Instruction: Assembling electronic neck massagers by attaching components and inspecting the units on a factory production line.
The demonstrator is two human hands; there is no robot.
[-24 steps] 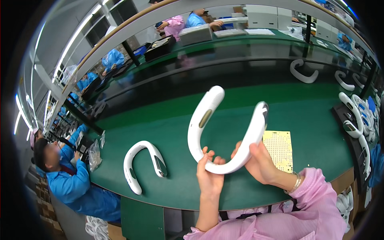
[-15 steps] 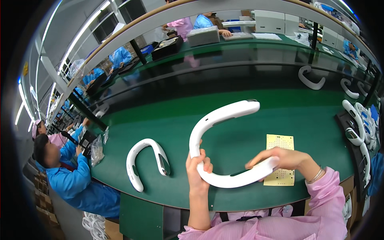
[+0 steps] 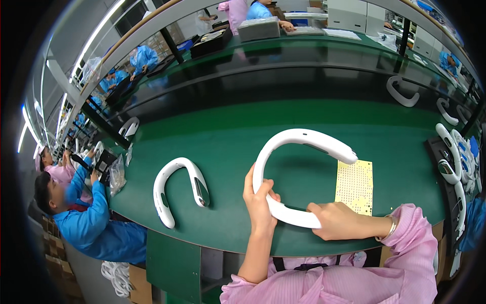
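A white C-shaped neck fan (image 3: 276, 144) is held above the green table, its curve toward the left. My left hand (image 3: 260, 205) wraps round the lower left part of the curve, thumb on the inner side. Closed round the lower end of the fan is my right hand (image 3: 338, 221), which hides that tip. The fan's free upper end reaches over the top edge of a yellow sheet (image 3: 354, 187) with rows of small marks. To the left, a second white neck fan (image 3: 177, 164) with dark grey inner panels lies on the table, touched by neither hand.
On the right edge a black tray (image 3: 439, 152) holds white curved parts and cables. More white curved pieces (image 3: 403, 95) lie on the dark strip at the back. A co-worker in blue (image 3: 83, 215) sits at the left, beside a clear plastic bag (image 3: 118, 175).
The held fan has turned clockwise and shifted right, its upper end now lower. My right hand has moved down and closed on the lower end. The view has shifted slightly.
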